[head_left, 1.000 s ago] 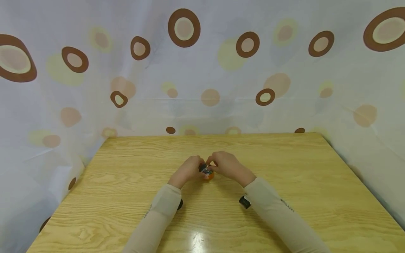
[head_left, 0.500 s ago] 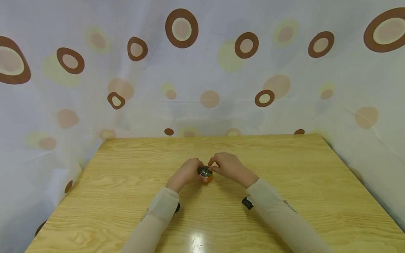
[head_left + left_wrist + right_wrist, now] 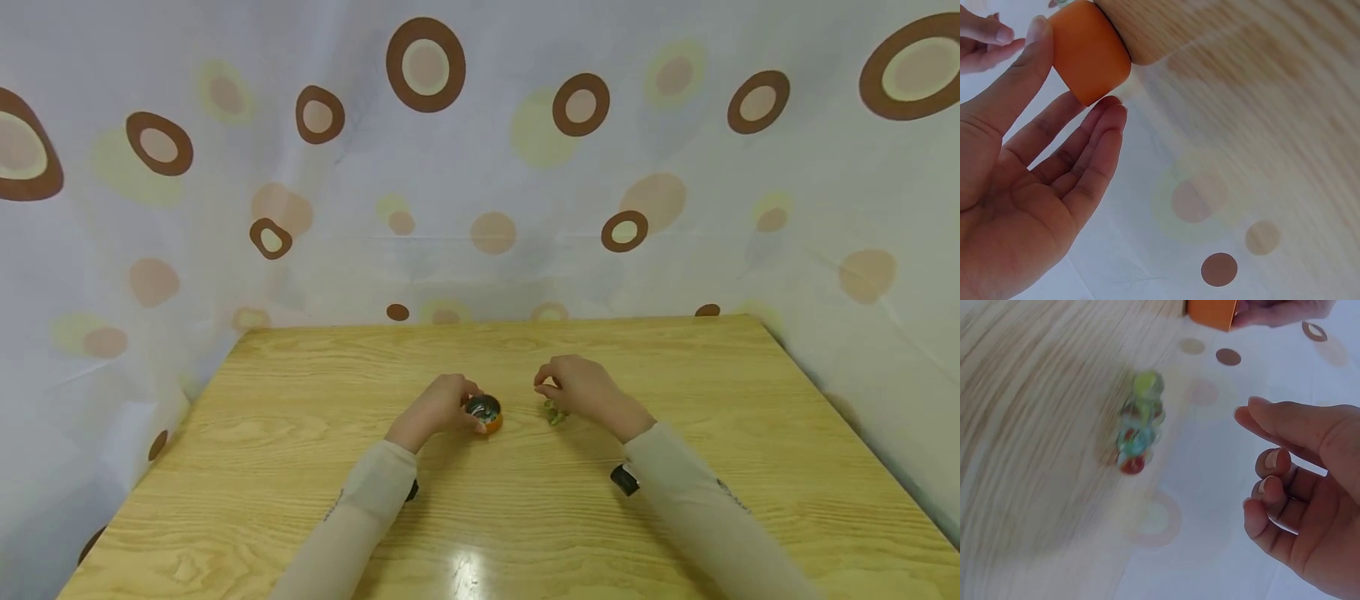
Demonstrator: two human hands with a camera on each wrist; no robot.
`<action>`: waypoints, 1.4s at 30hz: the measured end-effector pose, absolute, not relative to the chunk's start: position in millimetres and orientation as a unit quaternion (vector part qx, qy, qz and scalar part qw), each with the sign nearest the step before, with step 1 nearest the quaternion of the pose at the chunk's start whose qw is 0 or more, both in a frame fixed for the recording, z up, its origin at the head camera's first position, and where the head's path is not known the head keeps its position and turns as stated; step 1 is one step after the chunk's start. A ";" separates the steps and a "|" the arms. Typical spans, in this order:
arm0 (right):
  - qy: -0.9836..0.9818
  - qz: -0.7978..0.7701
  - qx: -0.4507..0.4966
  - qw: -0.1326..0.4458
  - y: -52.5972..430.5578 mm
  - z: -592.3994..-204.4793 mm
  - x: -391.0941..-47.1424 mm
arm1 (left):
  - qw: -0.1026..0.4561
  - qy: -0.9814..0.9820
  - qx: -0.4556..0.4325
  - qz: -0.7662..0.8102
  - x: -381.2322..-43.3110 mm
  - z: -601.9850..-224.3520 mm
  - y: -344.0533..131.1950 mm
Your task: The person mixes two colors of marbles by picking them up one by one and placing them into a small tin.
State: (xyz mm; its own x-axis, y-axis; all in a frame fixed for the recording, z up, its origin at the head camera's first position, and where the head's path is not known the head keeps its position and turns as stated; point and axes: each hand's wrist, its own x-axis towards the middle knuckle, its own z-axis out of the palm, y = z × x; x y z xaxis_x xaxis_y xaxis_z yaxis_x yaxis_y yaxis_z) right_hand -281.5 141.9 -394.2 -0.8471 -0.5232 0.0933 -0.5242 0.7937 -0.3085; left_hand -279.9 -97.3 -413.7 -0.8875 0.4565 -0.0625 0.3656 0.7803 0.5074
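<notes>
My left hand (image 3: 437, 408) holds a small round orange cup (image 3: 492, 423) with a dark, shiny inside, thumb on the near side and fingers on the far side. In the left wrist view the cup (image 3: 1088, 53) stands on the wood, its smooth orange wall between thumb and fingers. Glints show inside it; what it contains is too small to tell. To its right, my right hand (image 3: 588, 390) hovers over a cluster of glass marbles (image 3: 555, 413). Green, clear and reddish marbles (image 3: 1140, 425) lie bunched in the right wrist view, apart from the right hand's loosely bent fingers (image 3: 1272, 490).
A wood-grain table (image 3: 315, 367) lies under both hands. Behind it and at its sides hangs a white curtain (image 3: 337, 183) with brown and beige spots. A dark wrist device (image 3: 625, 479) sits under the right sleeve.
My right hand has left the cup's rim and moved right, over the marbles, which now show. The left hand keeps its hold on the cup, shifting slightly left in view.
</notes>
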 end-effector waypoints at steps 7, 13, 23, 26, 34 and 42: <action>-0.955 0.153 0.254 0.000 161.3 -399.1 -283.3 | 0.084 0.940 0.226 0.242 -278.2 -416.5 -98.9; -0.961 0.140 0.240 -0.006 171.7 -406.1 -284.8 | 0.079 0.942 0.229 0.234 -277.1 -416.8 -97.0; -0.965 0.131 0.226 -0.010 175.3 -412.4 -286.9 | 0.075 0.942 0.233 0.229 -279.5 -417.7 -94.8; -0.969 0.122 0.215 -0.011 173.2 -413.0 -286.1 | 0.077 0.942 0.234 0.229 -278.8 -417.7 -94.9; -0.972 0.119 0.204 -0.017 171.1 -413.8 -286.8 | 0.078 0.943 0.229 0.230 -278.7 -417.4 -94.6; -0.974 0.112 0.196 -0.030 169.5 -414.2 -288.5 | 0.078 0.943 0.228 0.231 -277.4 -415.2 -94.3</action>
State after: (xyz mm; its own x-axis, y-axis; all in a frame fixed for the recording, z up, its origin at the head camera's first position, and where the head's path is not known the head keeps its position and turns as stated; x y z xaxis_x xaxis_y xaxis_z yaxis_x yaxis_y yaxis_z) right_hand -288.5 169.5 -414.2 -0.9211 -0.3890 -0.0149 -0.3754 0.8977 -0.2304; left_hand -277.4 -94.3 -415.2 -0.8839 0.4658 -0.0422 0.3934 0.7894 0.4713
